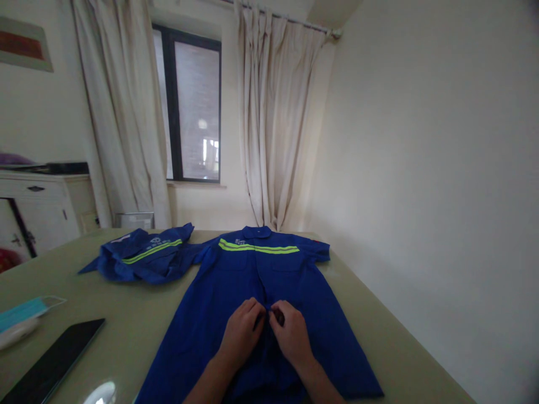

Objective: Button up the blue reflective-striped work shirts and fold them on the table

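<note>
A blue short-sleeved work shirt (227, 292) lies spread on its back, collar away from me, with a yellow-green reflective stripe across the chest. My left hand (246, 325) pinches the front opening from the left side. Close beside it, my right hand (290, 328) pinches the other edge of the same opening, thumb and forefinger together. The bit of cloth between the fingertips is mostly hidden, and I cannot make out a button there. A second blue work garment (147, 255), crumpled and with a similar stripe, lies at the far left, touching the shirt's left sleeve.
On the greenish table (126, 311), a dark phone or tablet (54, 359) lies at the near left. Behind it are a light blue face mask (25, 311) and a white rounded object (19, 332). A wall (421, 196) runs along the right edge; curtains (273, 123) hang behind.
</note>
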Tool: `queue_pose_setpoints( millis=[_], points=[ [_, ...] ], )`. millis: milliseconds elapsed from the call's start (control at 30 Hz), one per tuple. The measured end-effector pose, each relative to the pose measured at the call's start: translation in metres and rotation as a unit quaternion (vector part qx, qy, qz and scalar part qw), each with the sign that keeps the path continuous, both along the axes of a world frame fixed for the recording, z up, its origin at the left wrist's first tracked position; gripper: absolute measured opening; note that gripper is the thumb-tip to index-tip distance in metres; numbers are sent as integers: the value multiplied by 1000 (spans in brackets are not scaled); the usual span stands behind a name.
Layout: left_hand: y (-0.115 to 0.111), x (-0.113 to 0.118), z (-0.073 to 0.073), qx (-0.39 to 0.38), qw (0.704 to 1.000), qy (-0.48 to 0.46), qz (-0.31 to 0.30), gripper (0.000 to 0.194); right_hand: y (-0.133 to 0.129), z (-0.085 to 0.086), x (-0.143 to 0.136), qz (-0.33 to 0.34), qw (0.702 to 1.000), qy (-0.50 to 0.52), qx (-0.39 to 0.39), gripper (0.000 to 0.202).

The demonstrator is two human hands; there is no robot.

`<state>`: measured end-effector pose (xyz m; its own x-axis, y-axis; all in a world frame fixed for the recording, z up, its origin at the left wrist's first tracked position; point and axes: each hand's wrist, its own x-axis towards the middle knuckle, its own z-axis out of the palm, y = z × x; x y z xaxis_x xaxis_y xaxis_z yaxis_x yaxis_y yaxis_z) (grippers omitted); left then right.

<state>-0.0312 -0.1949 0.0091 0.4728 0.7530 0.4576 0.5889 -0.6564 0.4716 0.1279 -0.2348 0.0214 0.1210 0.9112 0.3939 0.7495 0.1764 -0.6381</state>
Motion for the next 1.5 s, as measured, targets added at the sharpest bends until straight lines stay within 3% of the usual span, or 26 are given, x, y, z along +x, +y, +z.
queue_pose_setpoints(
  millis=[433,567,633,733,867,1000,1133,1500],
  points=[
    [2,1,-5,116,992,54,-4,16,1,-1,0,26,999,-13,-20,18],
    [3,0,-6,131,988,76,1,20,0,0,-1,53,997,52,-21,20],
    [3,-1,-6,126,989,74,12,22,0,1,-1,66,993,99,-27,31],
    [2,-1,-6,108,992,62,15,23,3,0,1,76,984,158,-45,39],
    [2,-1,-6,50,999,11,1,24,7,-7,4,89,975,200,-48,20],
    [6,-4,-6,-24,997,-68,-25,24,9,-13,6,84,982,169,-2,17],
    [11,-4,-6,-97,986,-128,-34,22,12,-14,7,88,982,167,-15,14],
    [14,-2,-7,-198,965,-170,-20,23,9,-13,2,32,997,67,-16,13]
  ],
)
